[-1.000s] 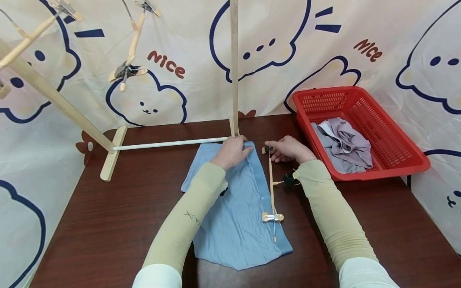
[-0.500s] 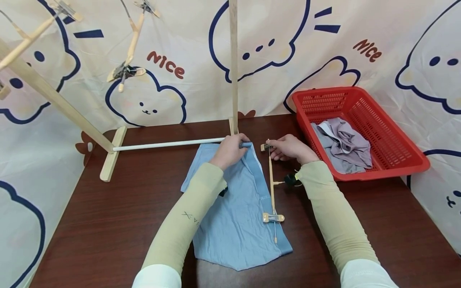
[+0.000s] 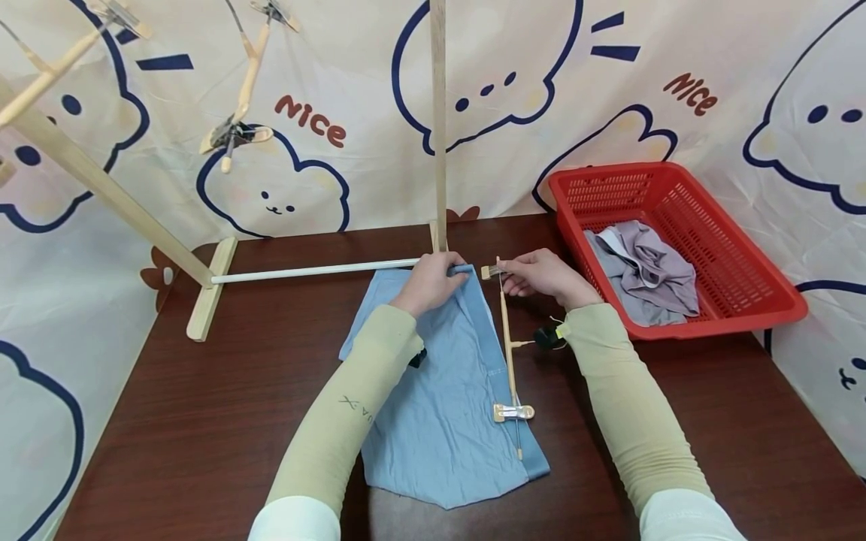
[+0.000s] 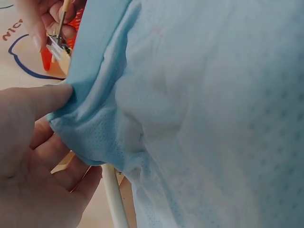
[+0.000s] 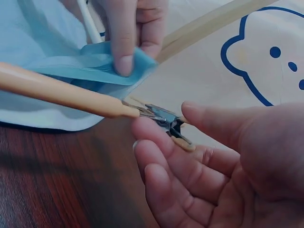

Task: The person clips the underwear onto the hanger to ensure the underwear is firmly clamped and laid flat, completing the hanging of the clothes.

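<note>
A light blue garment with a wide band along its right edge lies on the table. At its far right corner my left hand pinches the band between thumb and fingers, and the left wrist view shows the folded corner between them. A wooden clip hanger lies along the band. Its near clip overlaps the garment's edge. My right hand pinches the far clip between thumb and fingers, just right of the pinched corner.
A red basket with crumpled mauve and grey cloth stands at the right. Behind the garment is a wooden rack with a white lower bar and an upright post. More clip hangers hang at upper left.
My right hand has moved the far clip slightly left, closer to the garment's corner. My left fingers have shifted, and the corner of the band now stands folded up in them.
</note>
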`<action>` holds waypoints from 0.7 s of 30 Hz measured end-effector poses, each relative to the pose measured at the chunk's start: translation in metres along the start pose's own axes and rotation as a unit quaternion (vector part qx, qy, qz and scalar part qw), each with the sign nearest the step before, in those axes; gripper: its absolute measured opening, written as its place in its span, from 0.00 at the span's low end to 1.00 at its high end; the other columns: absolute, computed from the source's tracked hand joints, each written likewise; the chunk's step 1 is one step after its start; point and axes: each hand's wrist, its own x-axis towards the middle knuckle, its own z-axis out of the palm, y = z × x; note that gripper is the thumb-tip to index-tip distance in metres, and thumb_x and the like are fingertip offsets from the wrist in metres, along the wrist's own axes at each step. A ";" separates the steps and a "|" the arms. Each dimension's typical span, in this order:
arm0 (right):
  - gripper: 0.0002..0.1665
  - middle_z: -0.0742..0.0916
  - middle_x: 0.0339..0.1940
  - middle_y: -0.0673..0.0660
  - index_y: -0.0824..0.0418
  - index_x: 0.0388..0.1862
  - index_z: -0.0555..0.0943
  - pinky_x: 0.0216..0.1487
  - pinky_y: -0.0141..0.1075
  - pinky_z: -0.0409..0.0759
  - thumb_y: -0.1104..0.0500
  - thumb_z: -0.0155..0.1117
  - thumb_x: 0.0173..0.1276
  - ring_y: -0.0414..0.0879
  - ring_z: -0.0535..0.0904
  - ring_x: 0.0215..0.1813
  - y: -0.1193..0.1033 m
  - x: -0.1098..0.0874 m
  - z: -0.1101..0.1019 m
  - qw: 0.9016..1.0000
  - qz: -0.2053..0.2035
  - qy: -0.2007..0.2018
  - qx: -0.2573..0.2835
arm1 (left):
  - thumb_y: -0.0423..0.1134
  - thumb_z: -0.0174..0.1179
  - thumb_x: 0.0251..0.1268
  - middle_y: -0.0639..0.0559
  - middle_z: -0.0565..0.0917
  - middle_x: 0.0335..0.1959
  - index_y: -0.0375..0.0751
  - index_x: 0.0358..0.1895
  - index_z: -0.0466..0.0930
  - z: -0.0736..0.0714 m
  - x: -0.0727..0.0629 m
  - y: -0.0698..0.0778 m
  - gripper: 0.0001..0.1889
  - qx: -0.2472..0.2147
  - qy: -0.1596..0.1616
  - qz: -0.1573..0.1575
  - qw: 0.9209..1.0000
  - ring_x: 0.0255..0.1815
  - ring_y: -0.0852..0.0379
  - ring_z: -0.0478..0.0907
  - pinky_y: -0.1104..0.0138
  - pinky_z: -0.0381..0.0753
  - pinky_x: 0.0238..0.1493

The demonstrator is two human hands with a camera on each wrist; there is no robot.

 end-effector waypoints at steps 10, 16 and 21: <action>0.22 0.89 0.32 0.62 0.73 0.46 0.85 0.41 0.39 0.86 0.52 0.62 0.78 0.48 0.86 0.32 0.000 0.002 0.001 0.999 -0.028 -0.010 0.030 | 0.41 0.59 0.78 0.48 0.81 0.37 0.37 0.49 0.82 0.000 0.000 -0.001 0.10 -0.045 -0.014 0.000 0.999 0.35 0.52 0.75 0.63 0.74 0.38; 0.22 0.89 0.32 0.63 0.74 0.46 0.85 0.41 0.39 0.86 0.53 0.63 0.78 0.49 0.87 0.32 -0.001 0.002 0.000 0.998 -0.043 -0.009 0.035 | 0.38 0.55 0.79 0.47 0.80 0.47 0.38 0.55 0.79 -0.003 -0.002 -0.002 0.10 -0.103 -0.035 0.003 0.994 0.43 0.51 0.75 0.61 0.74 0.46; 0.23 0.89 0.34 0.63 0.74 0.47 0.85 0.42 0.39 0.86 0.52 0.63 0.77 0.50 0.87 0.34 0.000 0.003 -0.001 0.998 -0.044 -0.011 0.032 | 0.34 0.53 0.77 0.47 0.79 0.56 0.39 0.60 0.78 -0.009 -0.005 -0.003 0.13 -0.115 -0.071 0.005 0.991 0.52 0.51 0.74 0.60 0.74 0.55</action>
